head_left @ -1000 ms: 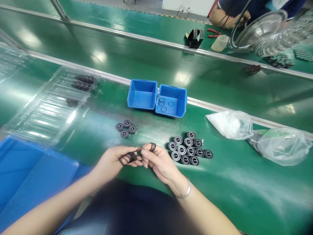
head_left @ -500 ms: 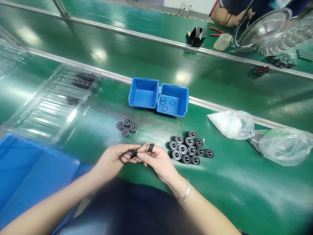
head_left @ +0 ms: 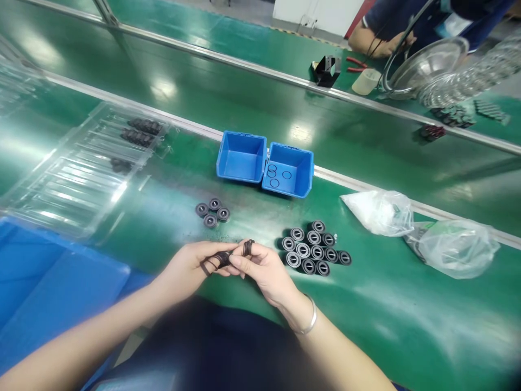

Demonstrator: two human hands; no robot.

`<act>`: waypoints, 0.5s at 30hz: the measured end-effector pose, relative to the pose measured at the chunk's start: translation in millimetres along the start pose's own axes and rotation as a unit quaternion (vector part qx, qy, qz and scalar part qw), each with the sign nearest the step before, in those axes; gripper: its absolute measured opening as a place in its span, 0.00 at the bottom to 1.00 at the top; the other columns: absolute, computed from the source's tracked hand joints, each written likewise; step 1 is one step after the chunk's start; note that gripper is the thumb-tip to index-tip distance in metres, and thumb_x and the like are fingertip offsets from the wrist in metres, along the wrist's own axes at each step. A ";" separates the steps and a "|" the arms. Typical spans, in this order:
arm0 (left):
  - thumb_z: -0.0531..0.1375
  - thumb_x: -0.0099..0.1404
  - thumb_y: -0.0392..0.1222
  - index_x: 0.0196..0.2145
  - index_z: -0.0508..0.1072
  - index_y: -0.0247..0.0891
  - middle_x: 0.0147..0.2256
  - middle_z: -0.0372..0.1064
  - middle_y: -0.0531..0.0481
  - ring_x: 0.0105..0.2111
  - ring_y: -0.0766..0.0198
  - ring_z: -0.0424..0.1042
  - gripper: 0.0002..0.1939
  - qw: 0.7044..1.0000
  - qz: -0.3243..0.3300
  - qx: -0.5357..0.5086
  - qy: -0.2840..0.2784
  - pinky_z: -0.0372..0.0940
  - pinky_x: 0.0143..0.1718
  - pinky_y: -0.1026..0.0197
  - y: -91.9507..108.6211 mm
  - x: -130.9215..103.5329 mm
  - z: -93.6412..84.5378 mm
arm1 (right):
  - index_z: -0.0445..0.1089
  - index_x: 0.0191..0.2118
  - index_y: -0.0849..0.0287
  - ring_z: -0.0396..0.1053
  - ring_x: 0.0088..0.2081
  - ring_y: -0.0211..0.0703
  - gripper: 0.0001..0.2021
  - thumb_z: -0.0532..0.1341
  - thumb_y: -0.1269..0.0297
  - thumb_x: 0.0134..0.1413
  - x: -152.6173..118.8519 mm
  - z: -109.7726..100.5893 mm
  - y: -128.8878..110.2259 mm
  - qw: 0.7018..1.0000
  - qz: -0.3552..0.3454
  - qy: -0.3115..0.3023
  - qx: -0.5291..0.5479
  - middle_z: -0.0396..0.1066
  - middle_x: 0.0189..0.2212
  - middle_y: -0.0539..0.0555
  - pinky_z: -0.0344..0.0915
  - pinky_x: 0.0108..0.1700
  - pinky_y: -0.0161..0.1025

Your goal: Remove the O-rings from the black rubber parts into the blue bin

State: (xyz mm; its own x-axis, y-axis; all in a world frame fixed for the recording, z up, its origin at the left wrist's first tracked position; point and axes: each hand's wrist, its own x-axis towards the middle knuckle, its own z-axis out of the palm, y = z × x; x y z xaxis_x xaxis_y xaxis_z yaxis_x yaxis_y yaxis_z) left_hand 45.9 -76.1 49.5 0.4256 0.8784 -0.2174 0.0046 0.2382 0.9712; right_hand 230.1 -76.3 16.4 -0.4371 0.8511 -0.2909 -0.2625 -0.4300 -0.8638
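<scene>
The person's left hand (head_left: 192,265) has its fingers clamped on a bundle of thin black rings (head_left: 222,259), matte and slender, some loops splaying back toward the palm. The right hand (head_left: 269,272) meets it, thumb and fingertip pinched together at the bundle's end; I can't make out what's between them. More dark loops (head_left: 248,247) circle a right finger. Beyond, on the green desk (head_left: 391,309), stand round black cylinders (head_left: 316,252). Farther back, a blue bin (head_left: 299,157) holds loose thin rings (head_left: 287,178).
</scene>
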 end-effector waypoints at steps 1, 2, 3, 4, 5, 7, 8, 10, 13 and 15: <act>0.57 0.62 0.26 0.51 0.77 0.41 0.42 0.80 0.49 0.39 0.61 0.80 0.22 1.000 0.005 0.009 0.003 0.75 0.42 0.63 0.4 0.2 -0.6 | 0.74 0.30 0.61 0.63 0.28 0.34 0.10 0.70 0.59 0.53 0.0 1.1 -0.3 1.000 0.002 0.002 0.000 0.66 0.26 0.48 0.59 0.30 0.34; 0.57 0.62 0.25 0.51 0.77 0.41 0.43 0.80 0.49 0.40 0.61 0.80 0.23 1.000 0.009 0.017 0.006 0.75 0.42 0.63 0.8 0.3 -1.3 | 0.74 0.31 0.61 0.63 0.28 0.34 0.10 0.70 0.59 0.52 0.1 2.2 -0.2 1.000 0.004 0.007 0.001 0.67 0.27 0.48 0.59 0.30 0.34; 0.57 0.62 0.25 0.50 0.77 0.41 0.43 0.80 0.49 0.40 0.61 0.80 0.23 1.000 0.011 0.023 0.008 0.75 0.42 0.64 1.0 0.4 -2.1 | 0.75 0.31 0.60 0.64 0.28 0.34 0.10 0.70 0.60 0.51 0.3 3.1 0.1 1.000 0.006 0.012 0.001 0.67 0.27 0.48 0.60 0.30 0.34; 0.57 0.62 0.25 0.50 0.78 0.41 0.43 0.80 0.49 0.39 0.61 0.80 0.23 1.000 0.012 0.025 0.009 0.75 0.41 0.64 1.2 0.5 -3.0 | 0.75 0.31 0.60 0.64 0.29 0.35 0.10 0.71 0.60 0.50 0.6 3.9 0.5 1.000 0.007 0.016 -0.001 0.67 0.28 0.49 0.60 0.30 0.33; 0.57 0.62 0.25 0.50 0.78 0.41 0.42 0.80 0.50 0.39 0.61 0.80 0.22 1.000 0.012 0.024 0.008 0.75 0.40 0.65 1.2 0.5 -3.8 | 0.76 0.31 0.60 0.64 0.29 0.35 0.10 0.71 0.60 0.50 0.9 4.6 1.0 1.000 0.009 0.019 -0.002 0.67 0.28 0.49 0.60 0.30 0.33; 0.57 0.62 0.26 0.50 0.78 0.42 0.40 0.80 0.50 0.36 0.62 0.80 0.22 1.000 0.012 0.018 0.005 0.75 0.38 0.66 0.9 0.5 -5.5 | 0.76 0.31 0.61 0.64 0.28 0.34 0.10 0.72 0.60 0.49 1.4 5.6 1.6 1.000 0.014 0.019 -0.004 0.68 0.28 0.49 0.60 0.31 0.33; 0.57 0.62 0.26 0.50 0.77 0.42 0.40 0.80 0.50 0.36 0.63 0.80 0.22 1.000 0.012 0.015 0.004 0.75 0.37 0.66 0.7 0.5 -6.4 | 0.75 0.31 0.61 0.64 0.28 0.34 0.10 0.72 0.60 0.49 1.7 6.1 1.6 1.000 0.016 0.017 -0.004 0.68 0.28 0.49 0.60 0.30 0.33; 0.57 0.62 0.27 0.51 0.77 0.42 0.39 0.80 0.50 0.35 0.63 0.80 0.22 1.000 0.010 0.010 -0.001 0.75 0.38 0.66 0.0 0.3 -8.0 | 0.75 0.31 0.61 0.64 0.28 0.35 0.10 0.71 0.60 0.50 2.3 7.0 0.8 1.000 0.022 0.009 0.002 0.69 0.27 0.49 0.59 0.30 0.33; 0.57 0.63 0.28 0.51 0.77 0.40 0.38 0.81 0.49 0.36 0.62 0.80 0.21 1.000 0.003 -0.004 -0.019 0.75 0.39 0.65 -1.2 -0.1 -10.4 | 0.74 0.31 0.61 0.64 0.28 0.35 0.10 0.70 0.59 0.52 3.4 7.6 -0.5 0.999 0.028 0.002 0.018 0.68 0.25 0.49 0.58 0.30 0.33; 0.57 0.64 0.28 0.51 0.77 0.39 0.38 0.81 0.48 0.36 0.61 0.80 0.20 1.000 -0.002 -0.010 -0.026 0.75 0.39 0.64 -2.2 -0.3 -12.1 | 0.74 0.31 0.61 0.63 0.28 0.35 0.10 0.70 0.59 0.53 4.2 7.1 -0.4 0.999 0.033 0.003 0.020 0.68 0.25 0.49 0.58 0.30 0.34</act>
State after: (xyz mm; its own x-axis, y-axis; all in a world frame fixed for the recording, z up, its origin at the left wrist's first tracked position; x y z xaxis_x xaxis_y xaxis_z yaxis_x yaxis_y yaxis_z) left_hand 34.8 -72.0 46.2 0.4729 0.8545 -0.2148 -0.0118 0.2499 0.9682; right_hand 222.3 -74.7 18.4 -0.4494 0.8222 -0.3493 -0.2682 -0.4971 -0.8252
